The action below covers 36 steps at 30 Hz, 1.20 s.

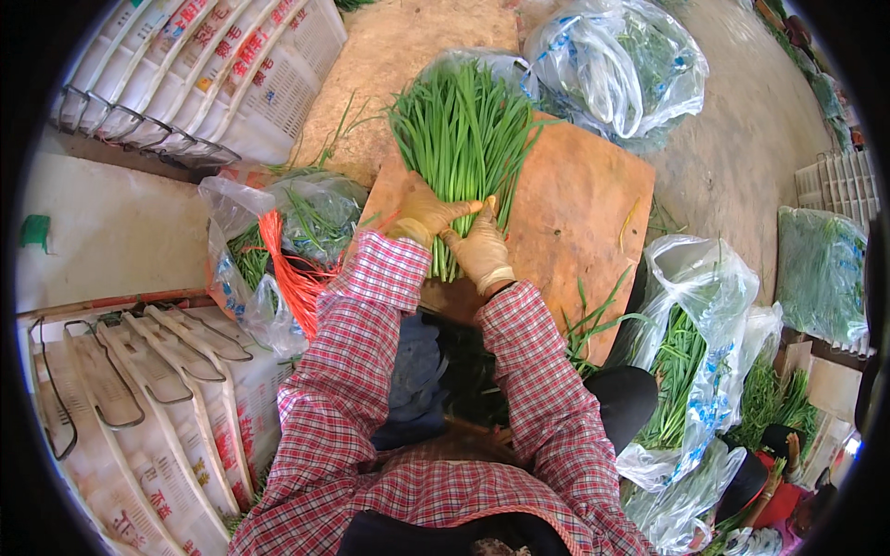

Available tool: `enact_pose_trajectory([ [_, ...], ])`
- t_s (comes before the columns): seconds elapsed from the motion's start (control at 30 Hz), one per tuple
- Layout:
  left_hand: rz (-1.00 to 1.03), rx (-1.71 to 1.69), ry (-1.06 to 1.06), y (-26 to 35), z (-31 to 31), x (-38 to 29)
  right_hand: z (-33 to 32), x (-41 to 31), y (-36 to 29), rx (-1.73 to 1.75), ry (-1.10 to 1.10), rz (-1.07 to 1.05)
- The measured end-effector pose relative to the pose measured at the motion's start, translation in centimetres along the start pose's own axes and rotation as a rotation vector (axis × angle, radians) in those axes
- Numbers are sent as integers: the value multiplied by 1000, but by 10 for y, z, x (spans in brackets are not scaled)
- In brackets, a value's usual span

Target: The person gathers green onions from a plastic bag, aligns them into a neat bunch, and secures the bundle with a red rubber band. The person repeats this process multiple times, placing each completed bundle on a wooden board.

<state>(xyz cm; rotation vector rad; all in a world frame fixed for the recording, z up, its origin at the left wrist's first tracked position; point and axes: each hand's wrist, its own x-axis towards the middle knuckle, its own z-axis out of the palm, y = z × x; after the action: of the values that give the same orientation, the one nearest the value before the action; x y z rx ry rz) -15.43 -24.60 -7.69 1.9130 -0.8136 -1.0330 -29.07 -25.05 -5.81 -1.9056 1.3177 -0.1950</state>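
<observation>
A thick bundle of green Chinese chives point(462, 132) lies on a worn wooden board point(584, 201), leaf tips pointing away from me and stem ends toward me. Both my hands wear thin yellowish rubber gloves. My left hand point(425, 212) wraps the left side of the stems. From the right, my right hand point(481, 250) grips the lower stems, its thumb and fingers close to the left thumb. The undersides of the stems and some fingers are hidden. Orange-red plastic strands point(285, 271) hang in a bunch just left of my left forearm.
White plastic crates point(278, 90) stand stacked at upper left, more crates point(160, 403) at lower left. Plastic bags of greens lie at left point(306, 208), behind the board point(619, 69) and at right point(681, 368). Loose leaves point(591, 320) rest on the board's right edge. Another person point(786, 486) is at lower right.
</observation>
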Motion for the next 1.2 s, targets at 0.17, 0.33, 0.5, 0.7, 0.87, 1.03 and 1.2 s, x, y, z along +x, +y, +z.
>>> enact_pose_trajectory([
  [0.17, 118, 172, -25, 6, 16, -41, -3, -39, 16, 209, -84, 78],
  [0.33, 117, 147, -166, 3, 22, -63, 5, -74, 16, 53, -9, 131],
  [0.5, 103, 18, -254, -9, 16, -53, 5, -85, 31, 181, 212, 13],
  [0.7, 133, 10, -219, -15, 19, -49, 20, -123, 54, 575, 234, 42],
  [0.87, 81, -144, -313, 13, 12, -62, 45, -105, 41, 319, 179, 52],
  [1.03, 536, 665, 18, 35, -1, -77, 57, -93, 47, 278, 301, -52],
  [1.2, 248, 0, -332, 12, 9, -56, 39, -81, 70, 448, 400, 263],
])
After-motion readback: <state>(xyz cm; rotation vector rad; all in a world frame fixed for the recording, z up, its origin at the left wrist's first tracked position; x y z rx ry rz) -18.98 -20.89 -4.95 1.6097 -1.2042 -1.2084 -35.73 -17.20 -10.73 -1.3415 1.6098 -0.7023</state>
